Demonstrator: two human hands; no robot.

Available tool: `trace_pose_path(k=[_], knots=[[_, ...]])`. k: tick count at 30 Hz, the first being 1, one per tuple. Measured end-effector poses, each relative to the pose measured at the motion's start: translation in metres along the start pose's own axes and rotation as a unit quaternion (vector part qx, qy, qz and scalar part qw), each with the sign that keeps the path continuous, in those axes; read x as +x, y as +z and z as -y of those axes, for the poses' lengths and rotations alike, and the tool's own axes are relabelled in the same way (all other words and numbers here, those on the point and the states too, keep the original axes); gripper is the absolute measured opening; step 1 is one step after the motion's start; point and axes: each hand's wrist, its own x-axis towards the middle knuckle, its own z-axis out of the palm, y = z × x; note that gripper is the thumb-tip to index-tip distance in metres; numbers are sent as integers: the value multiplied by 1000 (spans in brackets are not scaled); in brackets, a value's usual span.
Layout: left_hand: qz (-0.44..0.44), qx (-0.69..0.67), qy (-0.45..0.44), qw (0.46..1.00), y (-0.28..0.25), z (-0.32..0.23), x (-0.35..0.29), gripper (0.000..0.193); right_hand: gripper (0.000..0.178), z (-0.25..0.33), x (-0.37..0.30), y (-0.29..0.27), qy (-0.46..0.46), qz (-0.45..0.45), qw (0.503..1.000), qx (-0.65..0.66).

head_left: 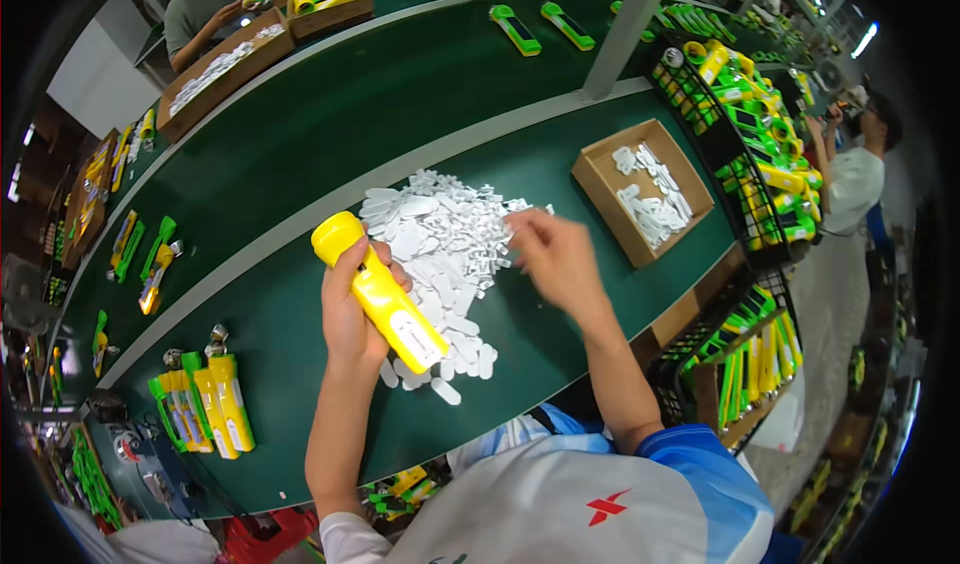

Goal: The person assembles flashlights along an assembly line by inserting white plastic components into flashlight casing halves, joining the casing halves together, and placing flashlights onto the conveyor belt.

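A yellow flashlight body (385,299) with a wide round head slants across my left hand (352,299), whose fingers wrap round it. On its side, toward the lower end, sits a white oval plate. Behind and beside it a large pile of small white plastic parts (440,234) is heaped on the green table; some are flat ovals, others smaller pieces. At the right edge of the pile is my right hand (548,259), slightly blurred, its thumb and fingers pinched together. Whatever they hold, if anything, is too small to make out.
A cardboard box (645,194) of white parts stands right of the pile. Beyond it are black crates (725,144) full of yellow and green flashlights. Several flashlights (205,404) lie in a row at the left. A metal post (625,39) rises behind the table. Other people work nearby.
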Motion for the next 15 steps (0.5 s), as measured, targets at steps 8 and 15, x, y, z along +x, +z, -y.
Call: trace_pose_path(k=[8, 15], knots=[[68, -27, -82, 994, 4, 1, -2, 42, 25, -63, 44, -50, -134, 25, 962, -236], [165, -23, -62, 984, 4, 0, -6, 55, 20, -78, 52, -45, -52, 13, 985, -165]])
